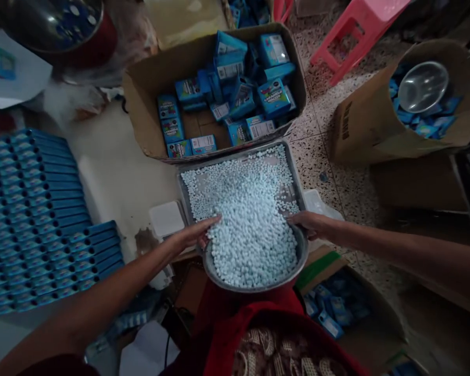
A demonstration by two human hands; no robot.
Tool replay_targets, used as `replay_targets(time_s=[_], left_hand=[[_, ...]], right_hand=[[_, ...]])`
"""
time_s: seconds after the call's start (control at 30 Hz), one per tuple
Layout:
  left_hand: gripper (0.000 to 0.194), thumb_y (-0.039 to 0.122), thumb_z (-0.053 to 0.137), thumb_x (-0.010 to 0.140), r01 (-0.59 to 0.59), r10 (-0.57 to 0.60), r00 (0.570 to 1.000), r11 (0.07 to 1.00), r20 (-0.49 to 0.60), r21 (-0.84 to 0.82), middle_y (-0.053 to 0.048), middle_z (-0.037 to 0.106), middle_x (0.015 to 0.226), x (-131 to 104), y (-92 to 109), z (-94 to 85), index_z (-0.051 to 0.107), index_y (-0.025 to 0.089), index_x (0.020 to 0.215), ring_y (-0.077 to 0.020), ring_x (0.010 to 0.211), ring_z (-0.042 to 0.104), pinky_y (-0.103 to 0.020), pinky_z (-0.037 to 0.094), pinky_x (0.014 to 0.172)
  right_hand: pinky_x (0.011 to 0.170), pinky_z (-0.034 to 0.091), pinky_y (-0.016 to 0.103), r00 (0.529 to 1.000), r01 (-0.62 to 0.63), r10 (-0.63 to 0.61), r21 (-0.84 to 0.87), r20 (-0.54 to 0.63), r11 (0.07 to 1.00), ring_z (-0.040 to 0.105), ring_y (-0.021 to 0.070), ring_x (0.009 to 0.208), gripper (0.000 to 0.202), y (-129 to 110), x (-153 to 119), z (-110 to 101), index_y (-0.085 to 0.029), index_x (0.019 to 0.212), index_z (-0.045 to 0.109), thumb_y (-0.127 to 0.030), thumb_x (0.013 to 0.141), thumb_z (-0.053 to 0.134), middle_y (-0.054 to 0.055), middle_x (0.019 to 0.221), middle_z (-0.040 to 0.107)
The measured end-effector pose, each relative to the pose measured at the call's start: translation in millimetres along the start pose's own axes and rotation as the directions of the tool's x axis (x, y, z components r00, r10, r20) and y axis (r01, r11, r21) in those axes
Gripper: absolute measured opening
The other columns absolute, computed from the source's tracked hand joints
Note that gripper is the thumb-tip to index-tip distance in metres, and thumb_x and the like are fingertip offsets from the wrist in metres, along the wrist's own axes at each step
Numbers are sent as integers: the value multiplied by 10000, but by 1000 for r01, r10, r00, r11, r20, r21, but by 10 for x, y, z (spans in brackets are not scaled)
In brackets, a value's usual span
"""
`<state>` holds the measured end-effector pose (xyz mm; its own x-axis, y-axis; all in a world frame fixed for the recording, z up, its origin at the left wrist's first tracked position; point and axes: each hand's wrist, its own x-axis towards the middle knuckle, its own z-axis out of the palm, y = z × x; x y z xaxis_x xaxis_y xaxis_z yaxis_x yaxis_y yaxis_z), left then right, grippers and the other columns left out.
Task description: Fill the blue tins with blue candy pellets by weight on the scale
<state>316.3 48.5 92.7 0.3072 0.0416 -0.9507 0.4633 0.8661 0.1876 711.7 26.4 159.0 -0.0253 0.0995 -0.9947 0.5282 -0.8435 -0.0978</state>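
A round metal bowl [254, 288] full of small pale blue candies [254, 245] is tilted over a rectangular metal tray [294, 172]. The candies run from the bowl onto the tray in one heap. My left hand [206, 230] grips the bowl's left rim, its thumb at the candies. On the opposite rim, my right hand [307, 222] holds on with its thumb inside. The lower fingers of both hands are partly hidden by the bowl. The tray's far edge touches a cardboard box of blue packets [141, 109].
Rows of stacked blue boxes [43, 219] cover the left side. A white lidded container [166, 219] sits beside the tray. At right are a pink stool [354, 36] and a carton [360, 125] with a clear bowl [423, 86]. Another carton [376, 324] holds blue packets.
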Motion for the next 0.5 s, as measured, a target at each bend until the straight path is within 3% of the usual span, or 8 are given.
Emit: replay_targets(time_s=[0.13,0.2,0.3,0.4,0.5], left_hand=[[828,691,1142,572,-6,4,999,998,-38,-62,15,700,755,-97,117,-174,769,179,1106,-137,560,573,-230,426,489],[875,541,1173,558,-30,24,997,996,-73,-80,52,679,768,-195,211,-283,792,204,1269,-122,602,552,-205,411,525],[973,412,1150,575,-27,24,996,999,-82,-38,16,749,848,-341,352,-420,805,195,1459,-137,644,575,-219,400,553],[895,348,1109,533,-8,9,997,1000,-82,9,-39,809,908,-437,430,-464,858,141,1366,-159,673,617,-231,396,564],[611,344,1027,535,9,-7,999,998,-36,67,-62,834,915,-531,438,-429,913,166,1108,-193,734,672,-227,423,600]], right_hand=[[541,281,246,998,-61,61,-1,31,998,282,122,530,495,-331,-29,-194,-255,681,398,-367,1100,637,-35,551,338],[531,272,244,997,-68,68,-14,46,998,286,118,532,515,-474,-59,-289,-252,648,379,-301,1101,618,-19,553,347],[516,263,236,992,-88,94,-70,80,994,294,126,537,498,-645,-96,-397,-244,635,428,-275,1085,637,3,543,360],[497,231,232,982,-113,128,-117,135,987,261,124,541,451,-736,-103,-465,-240,650,473,-278,1051,676,13,536,362],[477,214,249,971,-150,171,-131,169,980,277,129,531,375,-752,-111,-524,-247,681,523,-264,964,768,14,545,365]])
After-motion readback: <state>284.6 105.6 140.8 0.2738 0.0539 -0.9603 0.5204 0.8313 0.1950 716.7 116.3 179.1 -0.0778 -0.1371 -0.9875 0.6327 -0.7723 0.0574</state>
